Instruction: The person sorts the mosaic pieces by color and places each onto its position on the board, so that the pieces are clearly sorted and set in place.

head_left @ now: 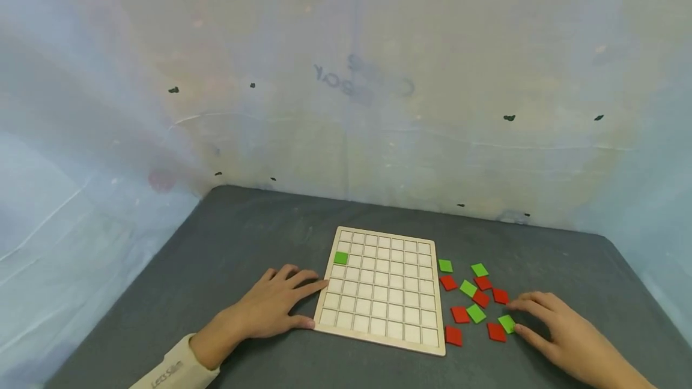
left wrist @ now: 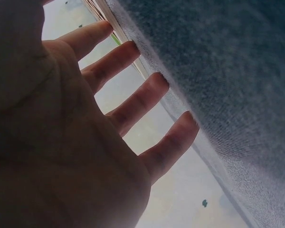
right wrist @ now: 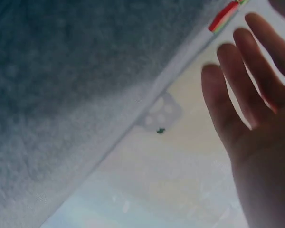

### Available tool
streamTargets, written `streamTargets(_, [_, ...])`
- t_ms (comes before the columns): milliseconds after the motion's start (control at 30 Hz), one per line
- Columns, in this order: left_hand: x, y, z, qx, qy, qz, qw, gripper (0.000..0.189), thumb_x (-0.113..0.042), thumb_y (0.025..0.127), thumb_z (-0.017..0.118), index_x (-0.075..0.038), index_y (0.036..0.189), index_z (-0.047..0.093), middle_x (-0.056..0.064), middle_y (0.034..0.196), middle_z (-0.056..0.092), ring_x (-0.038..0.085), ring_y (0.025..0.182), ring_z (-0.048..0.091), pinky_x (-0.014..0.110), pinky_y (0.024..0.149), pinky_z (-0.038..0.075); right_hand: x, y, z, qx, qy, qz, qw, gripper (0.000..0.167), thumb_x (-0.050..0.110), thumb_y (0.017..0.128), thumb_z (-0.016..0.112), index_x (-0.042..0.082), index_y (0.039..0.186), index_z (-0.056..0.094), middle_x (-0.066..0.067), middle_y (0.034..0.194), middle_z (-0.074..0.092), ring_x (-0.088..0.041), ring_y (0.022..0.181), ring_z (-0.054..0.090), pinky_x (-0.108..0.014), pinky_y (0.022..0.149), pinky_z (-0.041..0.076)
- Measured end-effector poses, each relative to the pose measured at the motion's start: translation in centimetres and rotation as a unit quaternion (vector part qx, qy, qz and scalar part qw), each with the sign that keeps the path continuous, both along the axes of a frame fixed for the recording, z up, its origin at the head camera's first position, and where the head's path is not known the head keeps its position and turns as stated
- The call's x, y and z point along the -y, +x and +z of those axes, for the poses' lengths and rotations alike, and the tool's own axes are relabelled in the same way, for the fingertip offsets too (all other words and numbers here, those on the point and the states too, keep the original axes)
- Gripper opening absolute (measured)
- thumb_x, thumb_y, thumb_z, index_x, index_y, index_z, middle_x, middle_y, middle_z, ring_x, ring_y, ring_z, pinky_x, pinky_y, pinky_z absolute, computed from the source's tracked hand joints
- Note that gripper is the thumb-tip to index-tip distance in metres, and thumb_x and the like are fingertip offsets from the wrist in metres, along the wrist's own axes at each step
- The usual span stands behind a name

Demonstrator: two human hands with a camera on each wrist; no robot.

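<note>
A pale wooden grid board (head_left: 379,293) lies on the dark table, one green tile (head_left: 340,258) in a cell of its left column. My left hand (head_left: 276,305) rests at the board's left edge, index finger and thumb touching the rim, fingers spread. In the left wrist view the fingers (left wrist: 145,97) are nearly straight and hold nothing. My right hand (head_left: 562,332) is beside the loose tiles, its thumb tip right at a green tile (head_left: 506,323) and its fingertips near a red tile (head_left: 500,296). The fingers (right wrist: 237,95) look loosely extended in the right wrist view.
Several red and green tiles lie scattered right of the board, including a red tile (head_left: 453,335) by its lower right corner and a green tile (head_left: 479,270) farther back. A pale hanging sheet (head_left: 378,137) encloses the table (head_left: 259,215) behind and at the sides.
</note>
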State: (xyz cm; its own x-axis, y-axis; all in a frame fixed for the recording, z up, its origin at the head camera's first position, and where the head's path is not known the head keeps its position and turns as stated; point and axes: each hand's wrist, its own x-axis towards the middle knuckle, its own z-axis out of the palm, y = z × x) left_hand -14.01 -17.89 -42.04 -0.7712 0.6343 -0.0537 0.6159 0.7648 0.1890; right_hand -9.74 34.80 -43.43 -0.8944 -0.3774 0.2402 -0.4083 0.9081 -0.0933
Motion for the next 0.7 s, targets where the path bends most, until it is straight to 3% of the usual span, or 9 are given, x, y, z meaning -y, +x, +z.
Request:
streamTargets(167, [0.01,-0.07,0.05,0.005,-0.003,-0.002,1.0,0.072,-0.069,0.09,0.05,-0.041,0.154,0.034,-0.008,0.151,0.044,0.023,0.133,0.04,0.056,0.097,0.037,-0.01,0.29,-0.16,0.076,-0.007,-0.023,0.9968,0.037,0.047,0.081,0.079,0.04,0.115,0.066,0.018,0.115,0.059,-0.016,0.102,0.061,-0.037,0.079,0.055])
streamTargets(400, [0.15,0.1,0.04,0.002,0.002,0.0,1.0,0.072,-0.068,0.091,0.051,-0.041,0.154,0.034,-0.008,0.151,0.044,0.023,0.133,0.04,0.056,0.096,0.037,-0.53,0.09,-0.54,0.101,-0.007,0.009,0.9948,0.037,0.053,0.086,0.072,0.038,0.119,0.066,0.016,0.116,0.06,-0.01,0.102,0.06,-0.031,0.077,0.054])
streamTargets(700, [0.11,0.04,-0.07,-0.016,0.013,-0.011,0.9997,0.072,-0.068,0.091,0.051,-0.037,0.154,0.036,-0.006,0.15,0.046,0.024,0.13,0.042,0.055,0.093,0.038,-0.6,-0.16,-0.75,0.127,0.005,-0.001,0.9919,0.042,0.06,0.086,0.067,0.039,0.123,0.065,0.014,0.12,0.061,-0.018,0.105,0.062,-0.034,0.079,0.055])
